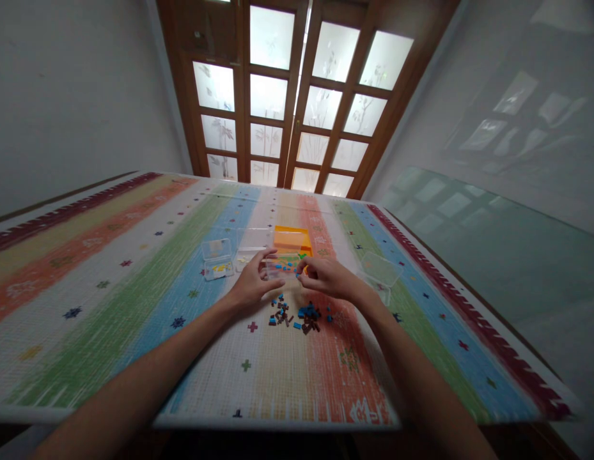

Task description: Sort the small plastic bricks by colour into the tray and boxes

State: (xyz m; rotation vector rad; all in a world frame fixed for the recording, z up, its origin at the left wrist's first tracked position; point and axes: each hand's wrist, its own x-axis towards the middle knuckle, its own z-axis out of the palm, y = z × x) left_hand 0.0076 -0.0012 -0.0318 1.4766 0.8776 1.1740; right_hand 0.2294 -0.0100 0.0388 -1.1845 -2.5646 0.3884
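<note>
My left hand [255,279] grips the left side of a small clear plastic box [272,276], thumb in front and fingers behind. Small blue and orange pieces [288,265] show in and around that box. At its right end my right hand [325,276] is closed in a pinch, with a tiny blue brick [297,275] seeming to show at the fingertips. Nearer to me, loose blue and brown toy bricks [309,313] lie in a pile, and more brown and blue ones [280,312] are scattered to its left.
Behind the hands is an orange tray [293,237] with a clear lid or box beside it. An open clear case [218,269] with yellow bits lies left; another clear container [379,269] lies right. A striped cloth [191,345] covers the table. Wooden glazed doors [289,128] stand beyond.
</note>
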